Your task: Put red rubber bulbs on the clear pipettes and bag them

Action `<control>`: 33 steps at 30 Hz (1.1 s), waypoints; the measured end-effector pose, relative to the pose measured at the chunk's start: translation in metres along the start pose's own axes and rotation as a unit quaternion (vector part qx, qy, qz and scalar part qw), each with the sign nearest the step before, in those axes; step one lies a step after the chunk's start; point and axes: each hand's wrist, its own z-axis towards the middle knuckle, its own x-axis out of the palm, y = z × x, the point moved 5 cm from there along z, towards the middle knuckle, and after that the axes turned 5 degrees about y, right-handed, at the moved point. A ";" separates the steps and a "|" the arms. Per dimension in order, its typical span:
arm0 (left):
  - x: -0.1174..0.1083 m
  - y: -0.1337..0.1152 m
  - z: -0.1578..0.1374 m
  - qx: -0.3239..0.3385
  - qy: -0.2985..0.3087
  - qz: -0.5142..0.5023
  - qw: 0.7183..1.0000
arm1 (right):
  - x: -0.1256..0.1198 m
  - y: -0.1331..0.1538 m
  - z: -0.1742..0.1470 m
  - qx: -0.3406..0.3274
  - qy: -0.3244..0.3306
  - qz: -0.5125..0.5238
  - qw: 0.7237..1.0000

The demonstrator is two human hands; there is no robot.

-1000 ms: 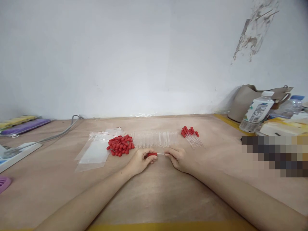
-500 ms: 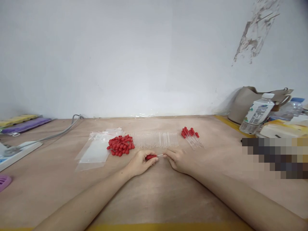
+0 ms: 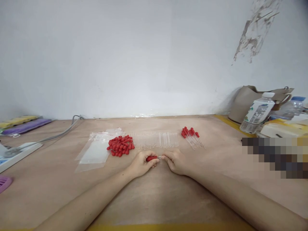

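Note:
My left hand (image 3: 141, 164) is closed around a red rubber dropper bulb (image 3: 151, 158). My right hand (image 3: 175, 161) pinches a thin clear dropper tube (image 3: 160, 157), and a short length of it shows between the two hands at the bulb's mouth. How far the tube sits in the bulb is hidden by my fingers. Behind my left hand lies a heap of loose red bulbs (image 3: 120, 146). A row of clear dropper tubes (image 3: 149, 140) runs behind both hands. To the right of that row are several droppers with red bulbs on their tubes (image 3: 192, 137).
Clear plastic bags (image 3: 93, 154) lie left of the heap. Farther left are a power strip (image 3: 21, 154) with a grey cable and a purple packet (image 3: 29, 126). A plastic bottle (image 3: 257, 114) and a beige bag (image 3: 243, 104) stand at the right, near the wall.
My right hand has come slightly left, closer to my left hand. Less of the clear tube shows between them. The heap, the row and the bulbed droppers lie as before.

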 end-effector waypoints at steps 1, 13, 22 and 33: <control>0.000 0.000 0.000 0.001 0.001 0.001 1.000 | 0.000 0.000 0.001 0.002 0.005 0.004 1.000; -0.008 -0.005 -0.001 0.026 -0.034 0.116 0.992 | -0.008 0.000 0.005 0.015 0.068 0.028 0.997; -0.019 0.000 -0.001 0.040 -0.082 0.233 0.968 | -0.062 -0.110 -0.015 0.355 -0.185 -0.004 0.916; -0.017 0.000 0.000 0.047 -0.069 0.254 0.964 | -0.065 -0.161 -0.048 0.525 -0.120 -0.076 0.839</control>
